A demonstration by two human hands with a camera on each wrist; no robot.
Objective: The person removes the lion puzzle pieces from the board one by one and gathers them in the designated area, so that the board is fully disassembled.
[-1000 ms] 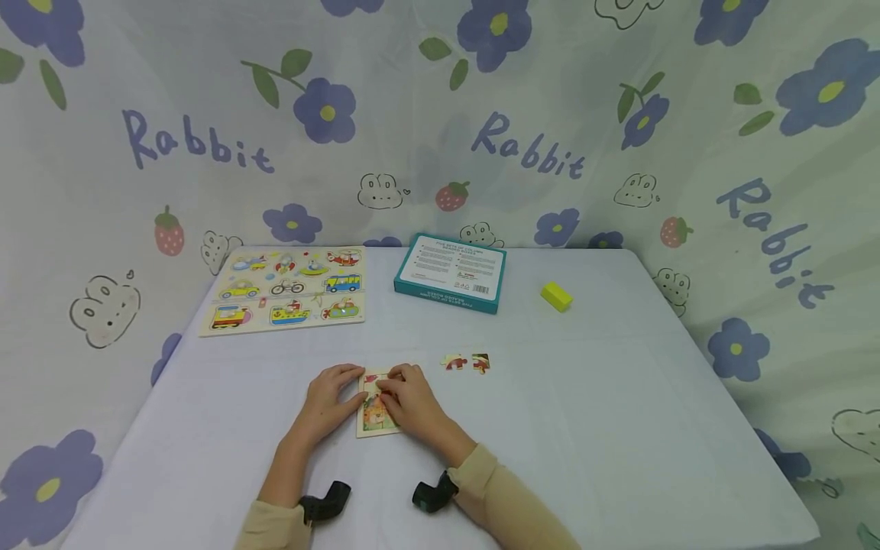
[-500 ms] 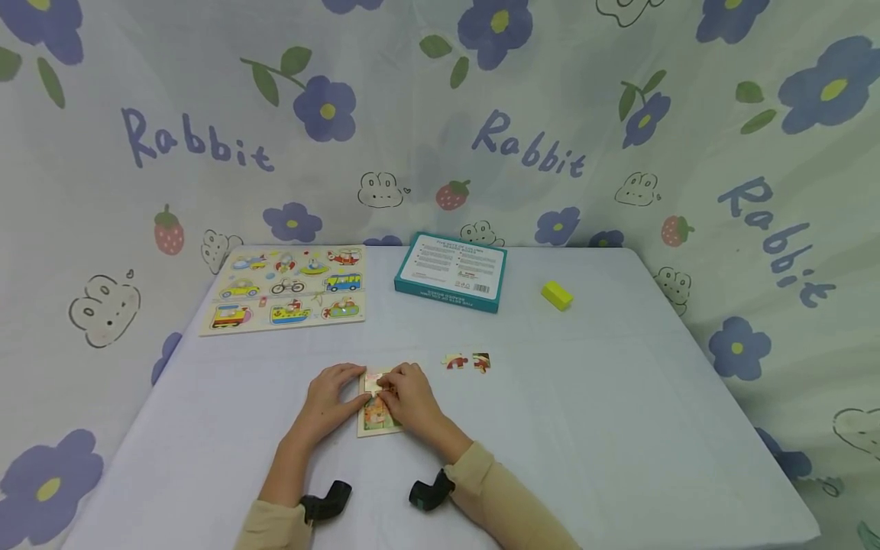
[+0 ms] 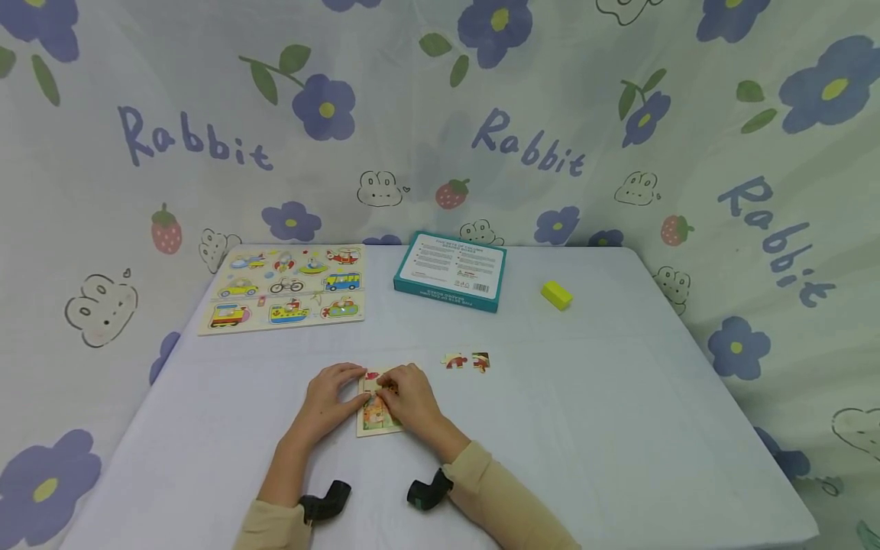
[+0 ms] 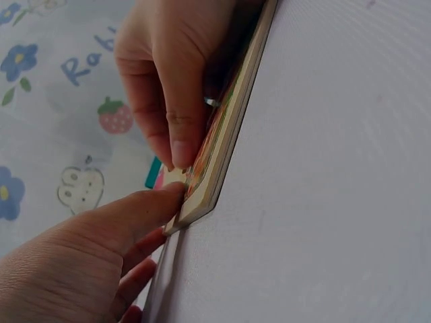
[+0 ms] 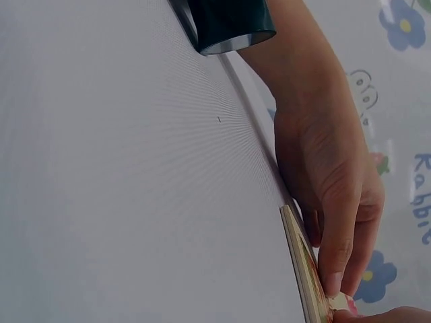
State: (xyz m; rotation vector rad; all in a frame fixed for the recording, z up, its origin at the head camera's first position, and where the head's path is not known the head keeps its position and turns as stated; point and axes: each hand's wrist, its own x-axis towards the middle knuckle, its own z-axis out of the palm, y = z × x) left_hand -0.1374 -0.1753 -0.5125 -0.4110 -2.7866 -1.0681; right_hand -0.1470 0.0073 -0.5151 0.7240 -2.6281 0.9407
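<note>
Barely anything has moved: your right wrist has edged leftward since the earlier frame, while your left hand (image 3: pixel 330 401) has stayed put. A white-covered tabletop (image 3: pixel 619 428) carries everything. At its far left lies a pale wooden board with colourful vehicles (image 3: pixel 285 288), and right of that, a flat teal-and-white box (image 3: pixel 450 271). Your right hand (image 3: pixel 412 397) bends thumb and fingers down onto the puzzle; you cannot tell whether that grip pinches a piece or just presses. Your left grip is relaxed, thumb on the puzzle's face, fingers along its left side. Between them, the small rectangular wooden-framed puzzle (image 3: pixel 373 418) lies flat near the middle of the near side. It should be light and stiff, best steadied by its raised rim. Its picture shows orange and green, with pink-red at the far left. Far right sits a yellow block (image 3: pixel 557 296); just right of the puzzle lie two loose cream-and-red jigsaw pieces (image 3: pixel 454 360), probably thin, best taken by the edges.
</note>
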